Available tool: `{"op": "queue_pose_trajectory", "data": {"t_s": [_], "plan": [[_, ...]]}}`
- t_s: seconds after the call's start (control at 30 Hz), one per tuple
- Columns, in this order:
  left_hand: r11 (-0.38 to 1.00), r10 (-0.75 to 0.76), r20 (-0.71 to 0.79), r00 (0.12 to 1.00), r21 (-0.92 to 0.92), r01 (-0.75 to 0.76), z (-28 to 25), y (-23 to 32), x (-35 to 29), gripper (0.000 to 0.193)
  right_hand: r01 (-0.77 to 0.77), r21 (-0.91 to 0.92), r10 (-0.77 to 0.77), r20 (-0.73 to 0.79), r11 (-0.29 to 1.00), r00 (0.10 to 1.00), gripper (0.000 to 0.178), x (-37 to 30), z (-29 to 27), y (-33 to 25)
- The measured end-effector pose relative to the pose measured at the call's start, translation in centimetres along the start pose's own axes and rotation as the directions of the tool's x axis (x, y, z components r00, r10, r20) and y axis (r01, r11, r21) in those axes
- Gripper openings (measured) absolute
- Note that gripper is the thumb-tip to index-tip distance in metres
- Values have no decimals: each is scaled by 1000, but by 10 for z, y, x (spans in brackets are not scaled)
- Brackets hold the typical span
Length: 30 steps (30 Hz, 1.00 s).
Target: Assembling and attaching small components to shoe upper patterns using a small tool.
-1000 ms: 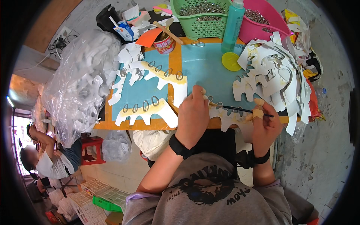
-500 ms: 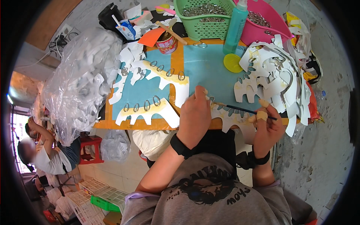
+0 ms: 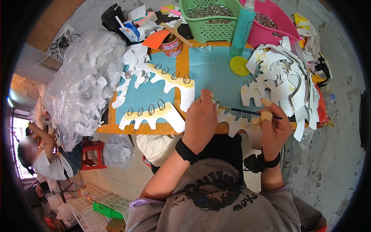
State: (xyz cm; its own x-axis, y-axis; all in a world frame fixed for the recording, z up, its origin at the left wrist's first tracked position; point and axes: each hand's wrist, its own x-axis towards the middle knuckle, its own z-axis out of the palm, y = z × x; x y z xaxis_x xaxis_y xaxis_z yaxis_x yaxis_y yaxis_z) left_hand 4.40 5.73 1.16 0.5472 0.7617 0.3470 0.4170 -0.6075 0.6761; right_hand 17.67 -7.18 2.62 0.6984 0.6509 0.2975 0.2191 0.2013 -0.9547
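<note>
Near the table's front edge lies a white scalloped cut-out piece (image 3: 234,125) with yellowish smears and metal rings along its upper edge. My left hand (image 3: 201,121) is closed on its left end, the fingertips beside a small metal ring (image 3: 218,103); the exact grip is hidden. Between the fingers of my right hand (image 3: 276,125) is a thin dark stick (image 3: 251,112), its far tip over the piece's upper edge. Beige covers wrap some right-hand fingertips. Left of my left hand rest two similar pieces with oval rings, one near (image 3: 154,116) and one farther off (image 3: 174,81).
White pieces are heaped at the right (image 3: 286,77). Along the back stand a green basket (image 3: 210,33) and a pink basket (image 3: 270,35) of metal rings, a teal bottle (image 3: 242,31), a yellow lid (image 3: 240,66) and a paper cup (image 3: 171,47). A plastic bag (image 3: 83,85) bulges at left.
My right hand has tilted and shifted slightly, and the dark stick now lies closer to level. My left hand and the white piece stay almost in place.
</note>
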Motion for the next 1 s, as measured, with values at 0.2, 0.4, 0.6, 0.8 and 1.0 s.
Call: {"op": "queue_pose_trajectory", "data": {"t_s": [0.2,0.4,0.6,0.8,1.0], "plan": [[1000,9,3,1000,-4,-9,-1,0,0,19,58,30,-48,-265,998,963,25,2,-6,2],[999,23,3,1000,-27,-23,-1,-3,-1,19,138,440,-24,-255,887,967,26,7,-18,1],[999,9,19,1000,-52,-8,-1,-7,-2,22,202,523,-19,-333,828,943,26,3,-18,11],[997,-25,60,998,-65,29,-1,-8,0,26,77,171,-50,-155,982,987,19,-14,-25,18],[999,-6,56,998,-48,8,0,-7,-1,26,48,-23,-51,-166,999,985,20,-15,-18,16]]}}
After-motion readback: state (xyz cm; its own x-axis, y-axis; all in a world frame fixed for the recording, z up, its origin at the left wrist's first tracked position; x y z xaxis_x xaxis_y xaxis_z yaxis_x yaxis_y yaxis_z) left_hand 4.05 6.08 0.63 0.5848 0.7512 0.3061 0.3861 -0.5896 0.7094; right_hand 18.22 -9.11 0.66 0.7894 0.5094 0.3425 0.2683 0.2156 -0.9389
